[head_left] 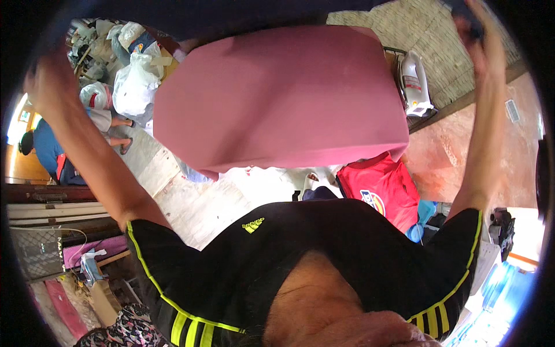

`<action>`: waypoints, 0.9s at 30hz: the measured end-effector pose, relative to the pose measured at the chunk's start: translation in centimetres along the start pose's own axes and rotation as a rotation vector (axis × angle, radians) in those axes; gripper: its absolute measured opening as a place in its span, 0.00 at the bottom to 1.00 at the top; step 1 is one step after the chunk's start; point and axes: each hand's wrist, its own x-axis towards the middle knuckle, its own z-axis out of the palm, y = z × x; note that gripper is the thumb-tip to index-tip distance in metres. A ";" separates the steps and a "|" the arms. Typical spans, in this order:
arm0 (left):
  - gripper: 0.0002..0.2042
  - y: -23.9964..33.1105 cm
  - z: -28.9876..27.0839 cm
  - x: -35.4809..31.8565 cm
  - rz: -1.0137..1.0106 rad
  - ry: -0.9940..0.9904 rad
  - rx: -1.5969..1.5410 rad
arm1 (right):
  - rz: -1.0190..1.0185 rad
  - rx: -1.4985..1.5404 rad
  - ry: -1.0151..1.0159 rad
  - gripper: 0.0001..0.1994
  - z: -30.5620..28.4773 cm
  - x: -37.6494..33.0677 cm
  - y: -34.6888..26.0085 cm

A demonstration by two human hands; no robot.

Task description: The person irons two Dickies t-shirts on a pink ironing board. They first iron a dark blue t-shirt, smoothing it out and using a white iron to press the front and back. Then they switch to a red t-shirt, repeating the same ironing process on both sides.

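A dark blue cloth (260, 16) stretches across the top of the view, raised above the far edge of a table with a pinkish-mauve cover (283, 98). My left hand (51, 78) is lifted at the far left, closed on that cloth's left end; its fingers lie in shadow. At the upper right, my right hand (478, 46) is raised too, its fingers closed around a dark bunch of the cloth. A white and grey iron (413, 81) rests on a stand beside the table's right edge.
White plastic bags (136, 84) and bundles crowd the far left, near another person (49, 147). Below the table's near right corner hangs a red bag (384, 185). A woven mat (416, 29) lies beyond the iron. Shelving with boards (58, 214) stands at left.
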 end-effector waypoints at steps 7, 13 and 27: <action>0.11 5.5 -12.1 -27.8 -0.596 -0.528 -0.317 | 0.506 -0.120 0.032 0.26 0.8 -31.5 8.5; 0.15 8.9 -17.4 -39.0 -0.880 -0.985 -0.339 | 0.759 -0.047 -0.084 0.17 -6.7 -47.0 14.9; 0.15 7.9 -20.0 -46.1 -0.870 -1.390 -0.258 | 0.788 -1.189 -0.511 0.25 -12.7 -54.1 20.1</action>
